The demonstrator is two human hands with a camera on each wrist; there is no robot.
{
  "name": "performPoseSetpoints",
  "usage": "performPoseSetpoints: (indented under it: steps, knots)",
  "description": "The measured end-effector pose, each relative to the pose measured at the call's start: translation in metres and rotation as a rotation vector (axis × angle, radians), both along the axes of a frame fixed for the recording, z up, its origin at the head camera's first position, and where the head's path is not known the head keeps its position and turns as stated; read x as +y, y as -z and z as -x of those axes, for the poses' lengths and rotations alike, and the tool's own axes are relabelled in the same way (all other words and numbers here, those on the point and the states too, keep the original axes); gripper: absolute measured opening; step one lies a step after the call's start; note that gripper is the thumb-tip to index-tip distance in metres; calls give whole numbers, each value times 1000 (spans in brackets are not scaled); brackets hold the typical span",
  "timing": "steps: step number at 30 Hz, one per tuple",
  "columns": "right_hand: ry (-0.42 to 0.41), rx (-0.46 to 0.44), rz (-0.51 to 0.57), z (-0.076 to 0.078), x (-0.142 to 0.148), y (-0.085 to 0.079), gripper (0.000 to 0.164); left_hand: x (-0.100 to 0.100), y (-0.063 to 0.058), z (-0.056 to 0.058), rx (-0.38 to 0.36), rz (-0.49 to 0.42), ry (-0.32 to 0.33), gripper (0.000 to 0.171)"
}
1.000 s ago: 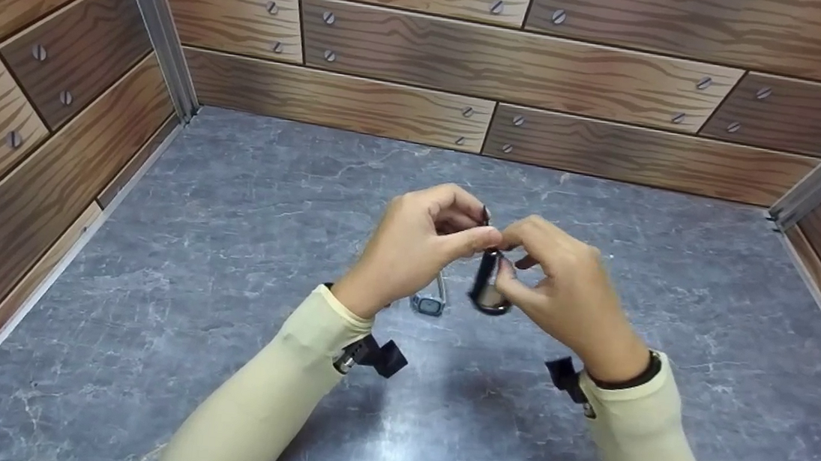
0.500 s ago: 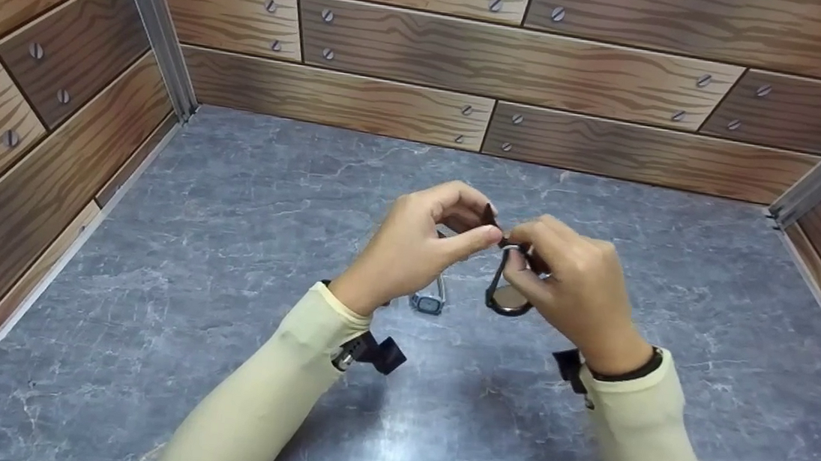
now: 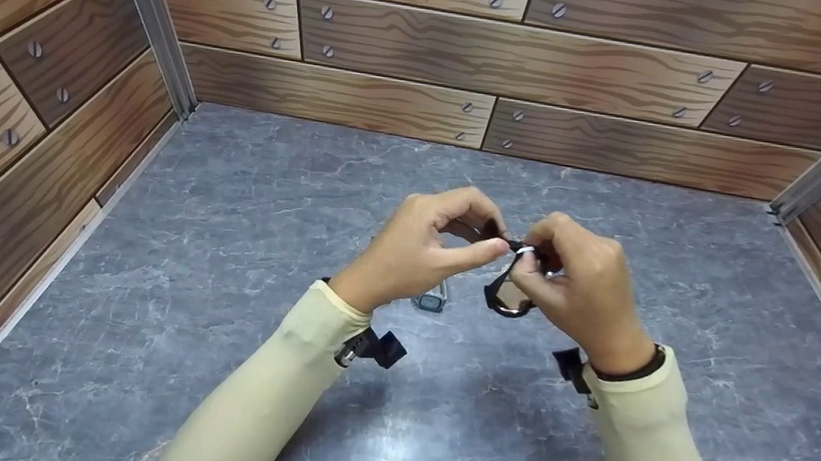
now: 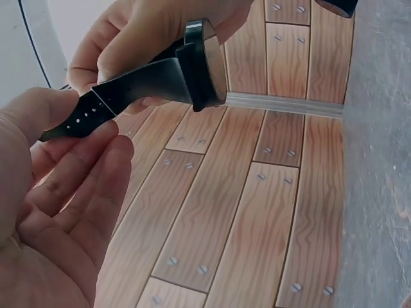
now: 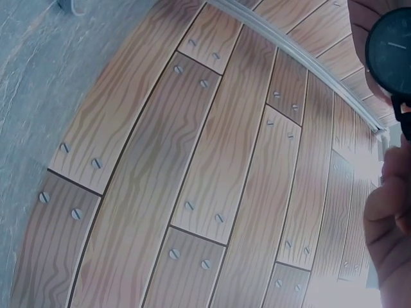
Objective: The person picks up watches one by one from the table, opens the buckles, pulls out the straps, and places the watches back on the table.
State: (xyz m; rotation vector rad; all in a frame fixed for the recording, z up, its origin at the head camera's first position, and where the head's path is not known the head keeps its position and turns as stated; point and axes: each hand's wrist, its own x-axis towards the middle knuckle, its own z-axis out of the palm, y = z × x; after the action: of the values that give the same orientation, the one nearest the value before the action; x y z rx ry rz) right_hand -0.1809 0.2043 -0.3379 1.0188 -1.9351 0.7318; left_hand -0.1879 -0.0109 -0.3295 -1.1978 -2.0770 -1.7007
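Note:
Both hands hold a black wristwatch [image 3: 512, 298] above the table. My left hand [image 3: 420, 246] pinches the end of its strap between thumb and fingers. That strap end, with a row of holes, shows in the left wrist view beside a thin pale keeper line [image 4: 104, 101]. My right hand [image 3: 586, 289] pinches the other part of the strap, its fingertips hiding the buckle area. The watch's round case hangs below the hands, its back towards the head camera. Its dark dial [image 5: 392, 51] appears at the edge of the right wrist view.
On the grey marbled table [image 3: 271, 194] lies a small grey-blue digital watch [image 3: 431, 302], partly covered by the left hand. Wood-plank-patterned walls [image 3: 398, 48] stand at the back and sides. Black wrist camera mounts [image 3: 390, 349] jut inward from both sleeves.
The watch has turned so its loop opens and its case back shows more. Both hands have shifted slightly right, still pinching the strap.

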Motion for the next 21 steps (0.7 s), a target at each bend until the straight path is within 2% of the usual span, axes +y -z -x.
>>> performPoseSetpoints:
  steps: [3, 6, 9, 12, 17, 21]
  knots:
    - [12, -42, 16, 0, -1, 1, 17, 0, 0, 0, -16, -16, -18, 16]
    - [28, -45, 2, 1, -3, 1, 27, 2, 0, -1, -80, -26, -35, 19]
    - [51, -13, -33, 2, -2, 2, 24, 5, -1, -3, -191, -21, -15, 22]
    - [64, -3, -65, 2, -2, 3, 14, 8, -2, -6, -263, -7, 9, 27]
    - [61, -19, -147, 2, -3, 4, 12, 8, -1, -7, -261, 19, 6, 29]
    - [72, -47, -172, 2, -2, 4, 14, 9, 1, -5, -232, 42, 4, 29]
